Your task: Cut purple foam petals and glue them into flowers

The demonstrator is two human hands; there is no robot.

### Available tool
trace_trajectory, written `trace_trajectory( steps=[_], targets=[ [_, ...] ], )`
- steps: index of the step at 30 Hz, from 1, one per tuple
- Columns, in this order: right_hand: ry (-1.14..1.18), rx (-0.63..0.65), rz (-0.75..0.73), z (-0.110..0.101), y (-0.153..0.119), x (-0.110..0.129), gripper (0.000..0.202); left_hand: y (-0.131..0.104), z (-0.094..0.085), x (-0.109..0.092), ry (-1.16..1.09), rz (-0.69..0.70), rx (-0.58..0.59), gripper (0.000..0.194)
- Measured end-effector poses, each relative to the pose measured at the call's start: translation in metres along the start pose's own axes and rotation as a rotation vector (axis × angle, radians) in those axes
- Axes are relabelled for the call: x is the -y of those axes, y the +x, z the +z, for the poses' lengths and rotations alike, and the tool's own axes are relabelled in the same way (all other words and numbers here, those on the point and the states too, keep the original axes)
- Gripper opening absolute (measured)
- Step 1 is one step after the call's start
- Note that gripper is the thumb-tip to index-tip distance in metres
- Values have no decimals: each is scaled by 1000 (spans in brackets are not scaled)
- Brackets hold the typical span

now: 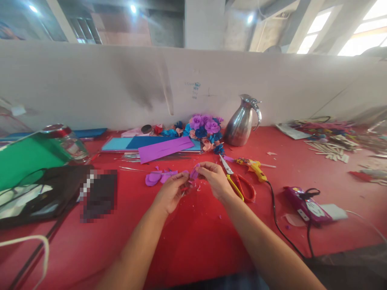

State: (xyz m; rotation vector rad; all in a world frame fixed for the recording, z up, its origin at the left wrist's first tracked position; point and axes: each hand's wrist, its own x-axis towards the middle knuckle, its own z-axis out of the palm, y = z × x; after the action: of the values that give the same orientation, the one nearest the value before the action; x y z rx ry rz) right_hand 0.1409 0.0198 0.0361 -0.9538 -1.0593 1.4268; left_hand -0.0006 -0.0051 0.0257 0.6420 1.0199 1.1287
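In the middle of the table, my left hand (pixel 173 189) and my right hand (pixel 214 179) are close together, fingertips pinched. A small purple paper petal (pixel 194 173) sits between them, gripped by my right thumb and finger. My left fingers are closed beside it; what they pinch is too small to make out. Loose purple petals (pixel 153 178) lie just left of my left hand, with a thin wire (pixel 136 169) reaching across toward it. To the right of my right hand are scissors (pixel 238 185) with red and yellow handles, blades partly open.
Behind my hands lie a purple paper strip (pixel 166 149), blue sheets (pixel 117 143) and paper flowers (pixel 205 127). A metal jug (pixel 241 121) stands by the wall. A yellow glue gun (pixel 256 171) trails a cable near a purple power box (pixel 308 205). At left are a jar (pixel 68 145) and dark bag (pixel 57 189).
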Motion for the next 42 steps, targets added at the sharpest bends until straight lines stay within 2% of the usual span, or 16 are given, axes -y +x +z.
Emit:
trace_trajectory(
  steps=[6, 18, 26, 38, 42],
  targets=[
    [-14, 23, -14, -1, 0, 1, 11, 0, -2, 0, 66, 33, 50, 18],
    [-32, 62, -22, -3, 0, 3, 10, -3, 2, -4, 170, 73, 21, 17],
    [-120, 83, -31, -4, 2, -2, 7, -2, 0, -2, 356, 234, -1, 11],
    [-155, 229, -5, -7, 2, -1, 8, -2, -4, -3, 501, 220, 34, 11],
    [-136, 203, 21, -5, 2, 0, 11, -2, -2, -3, 466, 238, -1, 7]
  ],
)
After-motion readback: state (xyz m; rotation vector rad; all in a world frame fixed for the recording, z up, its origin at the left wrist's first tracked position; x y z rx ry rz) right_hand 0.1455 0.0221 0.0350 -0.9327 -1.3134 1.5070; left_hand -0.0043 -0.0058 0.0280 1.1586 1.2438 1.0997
